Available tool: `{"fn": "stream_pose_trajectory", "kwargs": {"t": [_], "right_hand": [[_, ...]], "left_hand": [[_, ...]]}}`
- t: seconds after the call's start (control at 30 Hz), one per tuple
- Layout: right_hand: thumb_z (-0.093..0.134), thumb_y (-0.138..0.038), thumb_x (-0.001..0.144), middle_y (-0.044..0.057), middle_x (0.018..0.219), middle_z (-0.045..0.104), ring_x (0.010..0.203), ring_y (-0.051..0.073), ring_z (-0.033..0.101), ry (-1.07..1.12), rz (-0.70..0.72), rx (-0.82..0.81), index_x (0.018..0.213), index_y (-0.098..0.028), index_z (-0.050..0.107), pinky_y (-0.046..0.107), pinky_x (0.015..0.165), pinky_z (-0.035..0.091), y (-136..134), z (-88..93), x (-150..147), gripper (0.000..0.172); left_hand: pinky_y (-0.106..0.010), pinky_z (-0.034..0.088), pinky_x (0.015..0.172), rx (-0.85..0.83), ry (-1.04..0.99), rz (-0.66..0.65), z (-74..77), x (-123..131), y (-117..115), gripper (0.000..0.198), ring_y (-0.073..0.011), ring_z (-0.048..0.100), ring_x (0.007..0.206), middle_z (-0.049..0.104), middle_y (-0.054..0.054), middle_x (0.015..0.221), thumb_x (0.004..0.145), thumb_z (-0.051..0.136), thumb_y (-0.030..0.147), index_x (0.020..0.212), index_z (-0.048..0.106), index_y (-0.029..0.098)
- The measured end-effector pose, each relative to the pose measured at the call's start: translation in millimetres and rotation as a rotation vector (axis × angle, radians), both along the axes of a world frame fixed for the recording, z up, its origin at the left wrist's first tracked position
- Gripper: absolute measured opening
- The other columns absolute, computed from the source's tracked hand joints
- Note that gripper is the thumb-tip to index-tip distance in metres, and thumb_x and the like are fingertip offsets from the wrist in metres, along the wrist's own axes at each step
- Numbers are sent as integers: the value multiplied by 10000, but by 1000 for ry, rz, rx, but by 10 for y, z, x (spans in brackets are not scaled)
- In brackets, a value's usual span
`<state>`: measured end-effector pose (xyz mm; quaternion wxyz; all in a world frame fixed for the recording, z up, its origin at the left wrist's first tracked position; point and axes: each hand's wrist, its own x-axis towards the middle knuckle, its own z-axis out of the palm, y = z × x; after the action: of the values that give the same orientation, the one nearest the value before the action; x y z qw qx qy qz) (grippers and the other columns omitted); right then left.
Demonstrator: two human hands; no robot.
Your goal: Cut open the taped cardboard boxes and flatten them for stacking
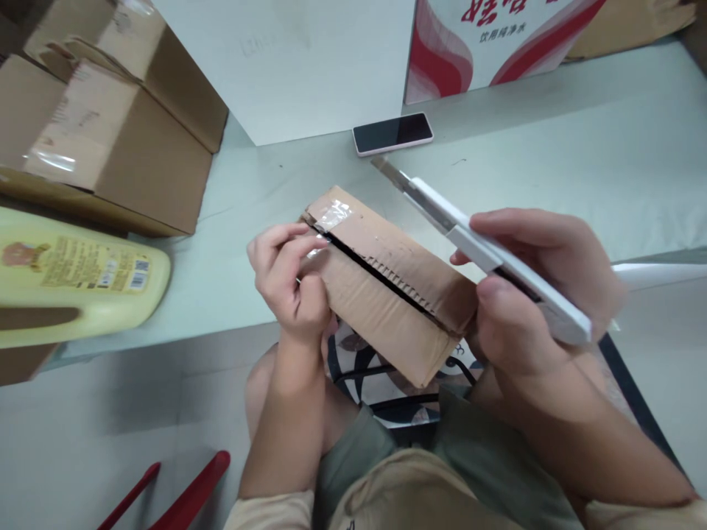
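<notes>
A small brown cardboard box (381, 309) is tilted in front of me, above my lap and the table's near edge. Along its top seam runs a dark slit with ragged edges, and clear tape shows at the far left corner. My left hand (292, 276) has its fingers curled round the left end of the box. A white utility knife (486, 254) lies in the closed grip of my right hand (544, 287). Its blade is extended and points up to the left, over the table and clear of the box.
On the pale table (265, 191) lies a phone (393, 134), with a white panel (320, 66) and a red-and-white carton (486, 44) behind it. Stacked cardboard boxes (138, 140) and a yellow bottle (82, 276) occupy the left. Red bars (193, 489) show below.
</notes>
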<state>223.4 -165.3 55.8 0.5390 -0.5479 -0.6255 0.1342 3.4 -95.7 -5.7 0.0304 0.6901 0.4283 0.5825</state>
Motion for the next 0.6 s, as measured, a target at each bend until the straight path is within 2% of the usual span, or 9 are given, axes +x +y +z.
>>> {"fn": "stream_pose_trajectory", "kwargs": {"t": [0.1,0.2,0.33,0.43,0.53,0.6], "right_hand": [[531,-444,961,72,961,730,776,276,686,-66,-30,-47,1187,-344,675,452,637,545,1,-27,2,286],[495,-462,982,83,977,734,768,279,686,-129,-21,-17,1187,-351,667,453,624,538,19,-38,10,290],[530,-466,977,82,978,755,778,289,713,-86,-17,-14,1194,-350,673,463,651,560,25,-39,-26,284],[485,-505,1031,72,930,769,792,283,751,-7,-80,13,1266,-325,661,441,651,566,65,-48,-44,344],[451,-548,1072,59,866,766,807,257,776,63,-136,59,1281,-266,665,411,691,587,198,-103,66,411],[502,-506,1060,67,920,776,873,257,776,-22,-144,12,1219,-240,689,432,781,612,327,-209,215,363]], "left_hand": [[-546,509,978,-47,79,2,22,-79,3,480,-320,628,1153,692,-86,1229,677,514,94,1002,827,257],[-568,543,942,-72,90,-26,15,-152,25,435,-334,636,1143,671,-101,1246,707,531,107,986,833,249],[-618,548,973,-66,110,-72,-18,-197,62,339,-347,636,1153,661,-105,1266,799,528,190,975,813,241],[-605,537,1016,-95,110,-51,-30,-182,74,305,-346,631,1173,658,-104,1257,823,527,244,943,808,250],[-570,534,1040,-117,87,-39,-35,-182,91,330,-337,623,1178,650,-113,1246,804,525,273,958,815,247],[-560,542,1035,-120,59,-54,-43,-235,120,338,-330,615,1168,640,-118,1257,803,520,298,963,812,237]]}}
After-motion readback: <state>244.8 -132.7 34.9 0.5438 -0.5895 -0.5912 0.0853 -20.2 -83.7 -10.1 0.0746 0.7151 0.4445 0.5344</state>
